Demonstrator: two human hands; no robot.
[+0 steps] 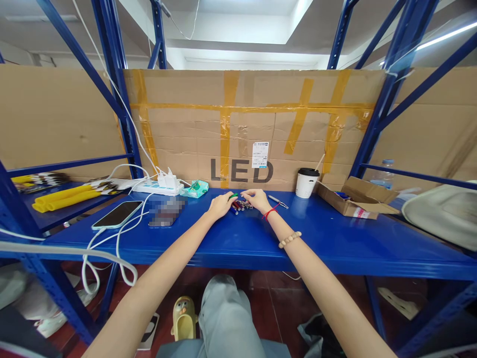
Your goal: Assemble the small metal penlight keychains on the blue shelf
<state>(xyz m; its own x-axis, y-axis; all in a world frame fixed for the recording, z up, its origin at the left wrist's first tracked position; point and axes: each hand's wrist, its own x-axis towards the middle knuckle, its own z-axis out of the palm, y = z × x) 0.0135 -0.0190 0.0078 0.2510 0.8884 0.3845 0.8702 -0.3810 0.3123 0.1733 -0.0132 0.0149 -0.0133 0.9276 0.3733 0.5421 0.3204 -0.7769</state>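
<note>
Pinching left hand (221, 204): fingertips narrowed on a small green piece (233, 196)
Right hand (257, 200): fingers narrowed at a small blue piece (240, 194); whether holding it, cannot tell
Small red, blue and silvery cylinders (242, 205): between both hands, about equally near, toward the back edge of the blue metal shelf (231, 238); long axes unclear

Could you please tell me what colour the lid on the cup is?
The lid is black, seen best in the head view.
</note>
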